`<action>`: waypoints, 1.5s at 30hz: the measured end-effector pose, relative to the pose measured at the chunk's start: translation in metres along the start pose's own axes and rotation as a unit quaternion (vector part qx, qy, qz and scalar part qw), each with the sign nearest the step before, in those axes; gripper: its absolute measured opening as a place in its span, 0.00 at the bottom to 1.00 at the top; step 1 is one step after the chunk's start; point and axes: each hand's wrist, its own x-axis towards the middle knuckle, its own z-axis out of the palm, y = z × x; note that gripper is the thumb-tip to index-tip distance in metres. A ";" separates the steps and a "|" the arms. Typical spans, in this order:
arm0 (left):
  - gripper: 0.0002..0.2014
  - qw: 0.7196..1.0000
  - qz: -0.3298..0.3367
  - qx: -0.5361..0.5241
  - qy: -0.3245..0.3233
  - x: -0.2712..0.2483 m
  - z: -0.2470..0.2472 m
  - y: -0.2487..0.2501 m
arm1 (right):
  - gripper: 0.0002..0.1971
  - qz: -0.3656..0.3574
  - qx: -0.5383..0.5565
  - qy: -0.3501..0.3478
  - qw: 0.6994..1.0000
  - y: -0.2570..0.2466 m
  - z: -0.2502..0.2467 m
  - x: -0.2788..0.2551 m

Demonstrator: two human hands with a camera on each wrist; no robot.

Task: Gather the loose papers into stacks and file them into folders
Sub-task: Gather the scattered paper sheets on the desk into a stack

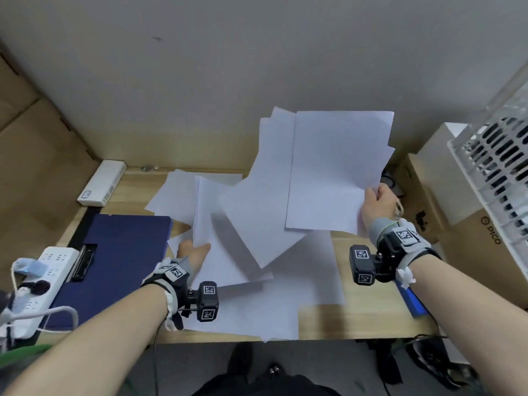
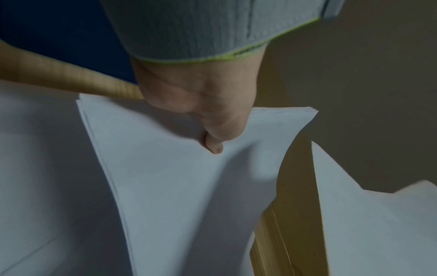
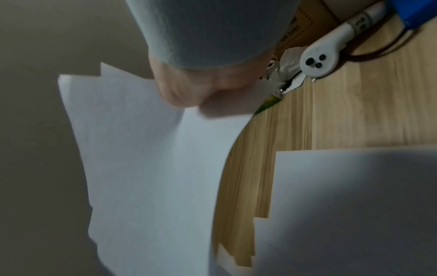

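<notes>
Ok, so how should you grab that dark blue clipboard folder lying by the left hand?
The dark blue clipboard folder lies flat on the wooden desk, its metal clip on the left beside the white power strip. Probably best to take the clip-free right edge, coming from the right: slide fingers under it, thumb on top. It sits by the paper-holding left hand.

Head cam looks steeply down at the table [image 1: 371, 324] from above. Wrist cams sit close behind each hand, facing along it; all three share the white papers [image 1: 257, 304] there.
</notes>
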 end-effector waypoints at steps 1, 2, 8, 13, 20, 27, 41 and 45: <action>0.18 1.000 -0.006 -0.002 -0.008 0.000 -0.003 -0.002 | 0.10 -0.011 -0.003 -0.041 0.999 0.005 0.005 -0.001; 0.18 1.000 -0.019 0.003 -0.023 0.001 -0.006 -0.007 | 0.11 -0.017 -0.012 -0.078 0.997 0.010 0.010 -0.004; 0.34 0.981 -0.100 0.044 -0.163 0.017 -0.015 -0.056 | 0.14 -0.015 -0.087 -0.235 0.968 0.046 0.045 -0.037; 0.31 0.969 -0.123 0.073 -0.202 0.009 -0.013 -0.072 | 0.13 -0.003 -0.145 -0.310 0.940 0.084 0.078 -0.056; 0.43 0.967 -0.122 0.042 -0.221 0.016 0.002 -0.110 | 0.15 0.054 -0.180 -0.343 0.920 0.099 0.120 -0.087; 0.46 0.977 -0.124 -0.077 -0.153 0.014 -0.011 -0.086 | 0.18 0.200 -0.087 -0.312 0.925 0.092 0.127 -0.102; 0.18 0.983 -0.123 -0.116 -0.070 0.006 0.014 -0.073 | 0.12 0.216 -0.129 -0.401 0.881 0.094 0.145 -0.157; 0.36 0.973 -0.154 -0.138 -0.103 0.003 0.013 -0.076 | 0.17 0.244 -0.136 -0.342 0.898 0.096 0.143 -0.159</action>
